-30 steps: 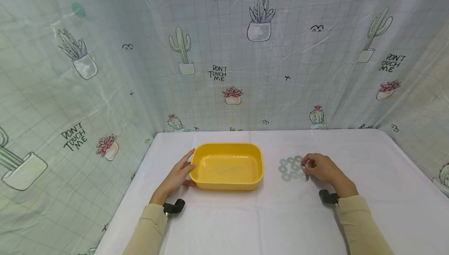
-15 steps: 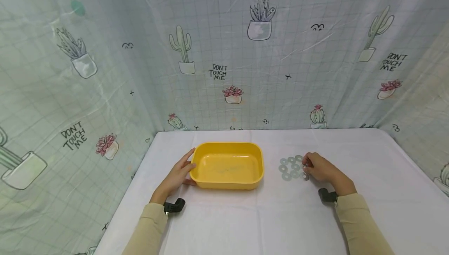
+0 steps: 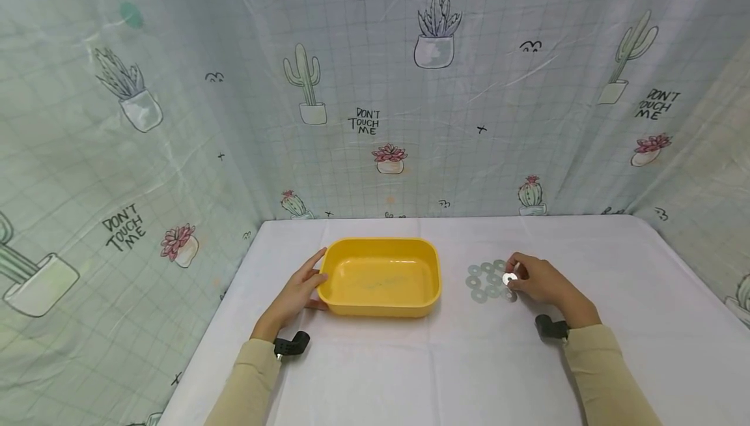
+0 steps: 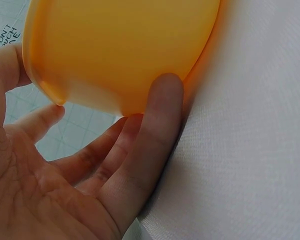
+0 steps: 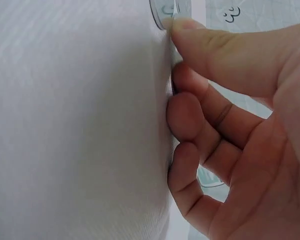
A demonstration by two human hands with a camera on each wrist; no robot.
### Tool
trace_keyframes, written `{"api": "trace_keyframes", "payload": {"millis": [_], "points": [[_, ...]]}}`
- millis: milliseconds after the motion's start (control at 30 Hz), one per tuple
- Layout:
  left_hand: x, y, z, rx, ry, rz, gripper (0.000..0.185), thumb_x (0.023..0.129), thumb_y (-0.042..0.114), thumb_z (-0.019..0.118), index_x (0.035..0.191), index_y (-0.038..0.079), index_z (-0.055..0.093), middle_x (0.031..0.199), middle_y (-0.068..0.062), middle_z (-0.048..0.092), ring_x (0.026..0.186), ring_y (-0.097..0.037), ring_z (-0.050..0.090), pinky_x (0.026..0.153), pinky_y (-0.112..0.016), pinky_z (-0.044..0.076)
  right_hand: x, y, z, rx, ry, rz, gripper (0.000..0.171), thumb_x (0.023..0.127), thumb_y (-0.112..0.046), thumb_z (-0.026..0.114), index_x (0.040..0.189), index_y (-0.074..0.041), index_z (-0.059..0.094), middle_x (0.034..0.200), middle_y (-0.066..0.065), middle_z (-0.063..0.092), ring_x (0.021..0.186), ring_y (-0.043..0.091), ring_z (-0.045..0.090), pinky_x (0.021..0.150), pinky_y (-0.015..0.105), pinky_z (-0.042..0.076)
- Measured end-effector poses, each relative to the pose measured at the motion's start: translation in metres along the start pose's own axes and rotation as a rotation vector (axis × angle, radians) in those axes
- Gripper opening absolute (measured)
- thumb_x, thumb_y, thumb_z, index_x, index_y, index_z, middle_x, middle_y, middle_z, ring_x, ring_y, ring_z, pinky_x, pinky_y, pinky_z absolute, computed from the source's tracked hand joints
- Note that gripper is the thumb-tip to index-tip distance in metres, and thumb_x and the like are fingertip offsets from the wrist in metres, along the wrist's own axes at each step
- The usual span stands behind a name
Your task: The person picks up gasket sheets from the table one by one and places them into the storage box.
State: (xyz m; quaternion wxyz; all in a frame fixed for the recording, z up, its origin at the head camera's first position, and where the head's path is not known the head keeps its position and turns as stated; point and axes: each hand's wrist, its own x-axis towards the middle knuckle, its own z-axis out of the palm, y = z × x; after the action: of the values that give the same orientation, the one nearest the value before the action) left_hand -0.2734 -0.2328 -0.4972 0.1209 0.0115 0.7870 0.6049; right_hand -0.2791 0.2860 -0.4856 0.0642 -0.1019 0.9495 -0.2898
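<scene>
- The right hand (image 3: 536, 281) grip is pinched together on one washer (image 3: 508, 278), tilted up at the pile's (image 3: 485, 281) near edge; thin and slick, it could slip from the fingertips (image 5: 182, 25) and drop back.
- Curled fingers touching the surface (image 3: 469, 361) beside the grip may scatter neighbouring washers.
- The left hand (image 3: 295, 294), fingers straight, rests against the tray's (image 3: 379, 309) wall; a nudge could slide it.

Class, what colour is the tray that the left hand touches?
The tray is yellow, clearest in the head view.
</scene>
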Motion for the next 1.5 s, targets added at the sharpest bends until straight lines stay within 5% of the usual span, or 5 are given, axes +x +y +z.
{"api": "trace_keyframes", "payload": {"millis": [1100, 1300, 1500], "points": [[-0.003, 0.002, 0.003, -0.022, 0.027, -0.011, 0.063, 0.103, 0.024, 0.054, 0.158, 0.044, 0.031, 0.143, -0.021, 0.051, 0.099, -0.027, 0.068, 0.072, -0.046, 0.067, -0.001, -0.008, -0.007, 0.126, 0.141, 0.017, 0.029, 0.094, -0.008, 0.067, 0.122, -0.005, 0.070, 0.091, 0.008, 0.069, 0.072, 0.016, 0.060, 0.057, 0.027, 0.045], [-0.003, 0.002, 0.003, -0.025, 0.028, -0.004, 0.064, 0.103, 0.023, 0.053, 0.160, 0.040, 0.030, 0.142, -0.021, 0.051, 0.099, -0.027, 0.068, 0.072, -0.046, 0.067, 0.000, -0.023, -0.007, 0.233, 0.158, 0.043, 0.031, 0.097, -0.007, 0.065, 0.128, 0.000, 0.065, 0.093, 0.012, 0.068, 0.077, 0.015, 0.066, 0.064, 0.023, 0.060], [-0.005, 0.003, 0.003, -0.030, 0.028, -0.001, 0.063, 0.103, 0.023, 0.054, 0.159, 0.042, 0.031, 0.141, -0.022, 0.052, 0.097, -0.026, 0.068, 0.071, -0.046, 0.067, 0.000, -0.036, -0.006, 0.328, 0.201, 0.049, 0.034, 0.098, -0.006, 0.064, 0.131, 0.001, 0.064, 0.097, 0.016, 0.067, 0.079, 0.017, 0.070, 0.065, 0.023, 0.062]]}}
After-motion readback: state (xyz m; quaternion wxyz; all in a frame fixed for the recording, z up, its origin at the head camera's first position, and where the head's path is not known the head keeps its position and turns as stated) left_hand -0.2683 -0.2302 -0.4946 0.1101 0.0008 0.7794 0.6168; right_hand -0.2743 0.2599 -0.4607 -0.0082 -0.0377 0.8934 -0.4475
